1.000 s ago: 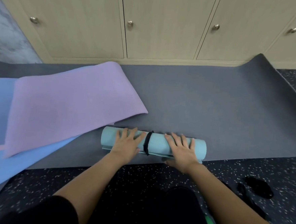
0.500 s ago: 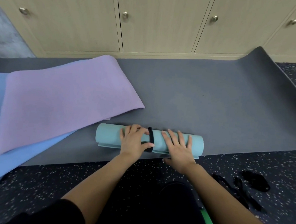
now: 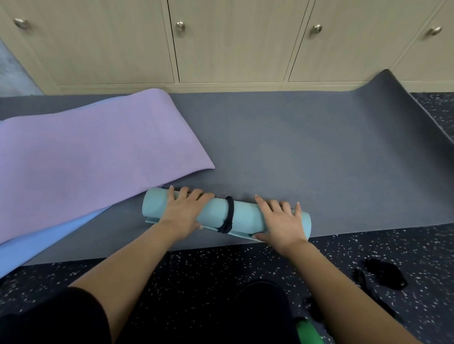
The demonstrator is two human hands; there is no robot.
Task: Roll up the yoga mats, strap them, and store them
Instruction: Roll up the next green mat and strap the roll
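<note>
Two hands lie flat, fingers spread, on the rolled teal mat — left hand and right hand either side of its black strap. Roll rests at the grey mat's near edge.

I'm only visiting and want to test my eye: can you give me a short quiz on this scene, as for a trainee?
1. True or false: a thin black strap circles the rolled teal foam mat.
2. Which flat foam mat lies on top? A lilac mat, B blue mat, C grey mat.
3. Fill in: the spare black straps lie on the speckled ____.
Key: 1 true; 2 A; 3 floor.
</note>
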